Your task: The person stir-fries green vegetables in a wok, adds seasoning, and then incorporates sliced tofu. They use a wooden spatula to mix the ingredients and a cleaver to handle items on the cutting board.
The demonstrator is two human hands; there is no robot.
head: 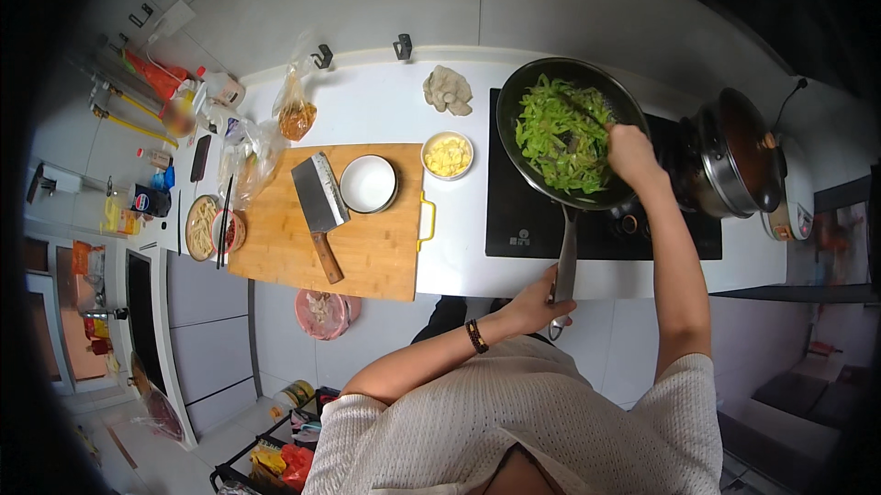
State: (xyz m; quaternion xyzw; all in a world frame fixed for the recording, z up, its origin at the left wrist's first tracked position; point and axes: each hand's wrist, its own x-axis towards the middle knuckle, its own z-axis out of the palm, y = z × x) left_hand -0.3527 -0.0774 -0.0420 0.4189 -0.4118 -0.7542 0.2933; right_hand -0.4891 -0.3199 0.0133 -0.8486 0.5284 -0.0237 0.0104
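Note:
My left hand (530, 308) is closed around the long metal handle (567, 247) of a dark frying pan (626, 92). Sliced green vegetables (561, 134), which look like peppers, fill the middle of the pan. Over the pan's right side, my right hand (632, 156) grips a dark, thin cooking utensil (593, 116). The utensil's far end is lost among the vegetables, so I cannot tell its exact kind. Beneath the pan lies a black glass cooktop (509, 220), partly covered by it. A white bowl of yellow pieces, likely scrambled egg (447, 156), stands left of the cooktop.
Left on the counter, a wooden cutting board (378, 254) bears a cleaver (321, 199) and a white bowl (369, 182). Chopsticks (224, 223) rest across a small bowl near the board's left edge. A lidded pot (723, 158) stands right of the pan. A crumpled cloth (447, 90) lies near the wall.

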